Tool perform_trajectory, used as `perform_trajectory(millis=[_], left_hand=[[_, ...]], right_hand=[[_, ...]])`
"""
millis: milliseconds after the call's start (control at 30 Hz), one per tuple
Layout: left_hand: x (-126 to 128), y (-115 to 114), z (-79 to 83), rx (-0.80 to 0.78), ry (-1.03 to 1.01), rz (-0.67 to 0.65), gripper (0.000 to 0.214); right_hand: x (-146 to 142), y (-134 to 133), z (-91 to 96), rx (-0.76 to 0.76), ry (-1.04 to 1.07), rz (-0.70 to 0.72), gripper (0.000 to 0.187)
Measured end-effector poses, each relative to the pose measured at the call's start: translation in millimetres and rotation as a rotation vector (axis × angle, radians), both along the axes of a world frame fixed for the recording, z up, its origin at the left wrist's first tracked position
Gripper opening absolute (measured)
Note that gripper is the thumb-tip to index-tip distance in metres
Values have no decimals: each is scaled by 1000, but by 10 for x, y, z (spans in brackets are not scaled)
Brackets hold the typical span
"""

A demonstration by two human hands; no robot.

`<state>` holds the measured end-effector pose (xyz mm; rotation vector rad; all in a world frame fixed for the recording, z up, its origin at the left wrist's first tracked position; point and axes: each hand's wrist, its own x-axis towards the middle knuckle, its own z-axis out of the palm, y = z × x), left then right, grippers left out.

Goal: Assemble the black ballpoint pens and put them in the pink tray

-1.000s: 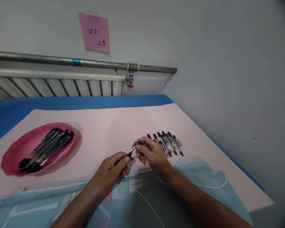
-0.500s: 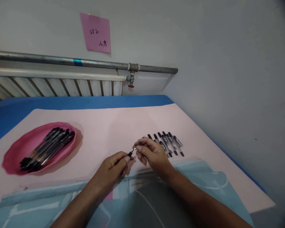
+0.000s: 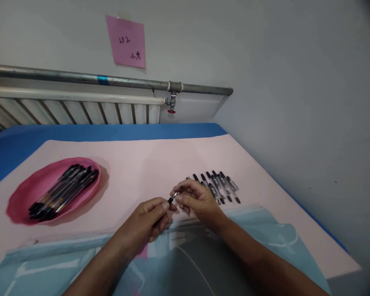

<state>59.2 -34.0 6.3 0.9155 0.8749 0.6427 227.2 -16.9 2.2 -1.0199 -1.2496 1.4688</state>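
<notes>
Left hand [image 3: 148, 220] and right hand [image 3: 197, 201] pinch, fingertips meeting.

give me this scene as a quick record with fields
left hand: closed around the black end of a pen
right hand: pinching the pen's silvery tip end
left of hands: pink tray holding a pile of black pens
right of hands: row of pens lying side by side, partly hidden behind the right hand
surface: pink sheet over a blue table
wall: pink note, metal pipe, radiator
</notes>
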Motion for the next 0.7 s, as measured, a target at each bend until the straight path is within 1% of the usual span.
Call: perform_trajectory(millis=[67,133,333,500,633,700], left_hand=[[-9,2,13,-59,-28,-22,36],[-10,1,16,-64,-36,-18,34],[24,-11,-22,41,1,2,33],[21,-9,0,31,32,-4,36],[12,-11,-7,52,7,1,31],[11,-12,-22,64,6,-6,30]], right_hand=[[-2,3,9,-7,23,11,17],[-8,12,5,-13,36,17,17],[-25,31,-40,-50,3,17,21],[4,14,-29,-27,-49,108,21],[9,14,-13,-35,-92,90,15],[6,15,-1,-31,-138,92,16]])
